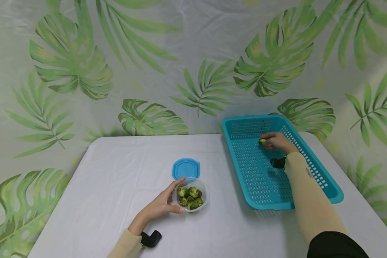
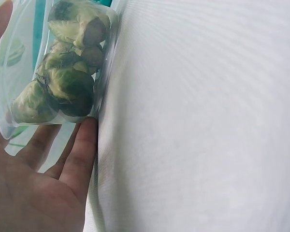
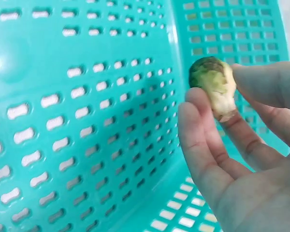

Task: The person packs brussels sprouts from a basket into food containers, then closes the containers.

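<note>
A Brussels sprout [image 3: 213, 87] is pinched between the thumb and fingers of my right hand [image 1: 280, 142]. That hand is over the far part of the blue perforated basket [image 1: 251, 175], inside its rim. My left hand [image 1: 162, 204] holds a small clear plastic container [image 1: 207, 196] on the table, with thumb and fingers spread round its near left side. Several Brussels sprouts [image 1: 192, 193] lie in the container; they show through its clear wall in the left wrist view. The basket floor around the right hand shows bare mesh.
Just behind the container lies its blue lid [image 1: 186, 167], partly overlapped by the container rim. A white cloth covers the table [image 1: 132, 161]. A leaf-printed curtain [image 1: 148, 79] hangs along the back and sides. The basket's raised walls stand at the table's right.
</note>
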